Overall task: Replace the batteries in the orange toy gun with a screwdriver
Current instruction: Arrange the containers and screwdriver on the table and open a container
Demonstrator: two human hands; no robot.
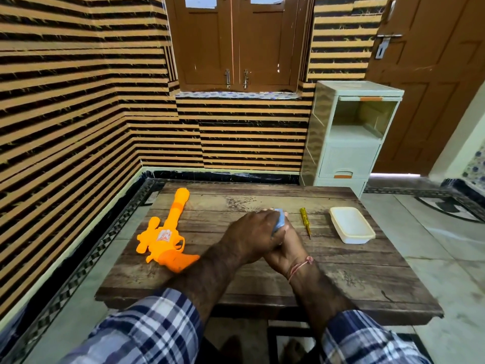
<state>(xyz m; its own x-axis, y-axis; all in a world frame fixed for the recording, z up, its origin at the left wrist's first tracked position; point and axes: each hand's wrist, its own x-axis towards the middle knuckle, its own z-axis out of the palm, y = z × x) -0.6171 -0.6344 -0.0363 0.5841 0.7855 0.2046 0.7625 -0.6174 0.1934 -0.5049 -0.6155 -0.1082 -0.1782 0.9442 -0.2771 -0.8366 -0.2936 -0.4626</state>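
Both hands meet at centre.
Left hand (253,233) lies curled over the right hand (284,248); forearms converge, sleeves rolled.

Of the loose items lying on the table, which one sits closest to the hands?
The yellow screwdriver, lying just right of the hands. The orange toy gun lies farther off to the left, and the white container beyond the screwdriver.

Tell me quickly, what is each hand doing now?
Left hand: fingers curled over a small blue object.
Right hand: under the left, touching the same object; its grip cannot be told.
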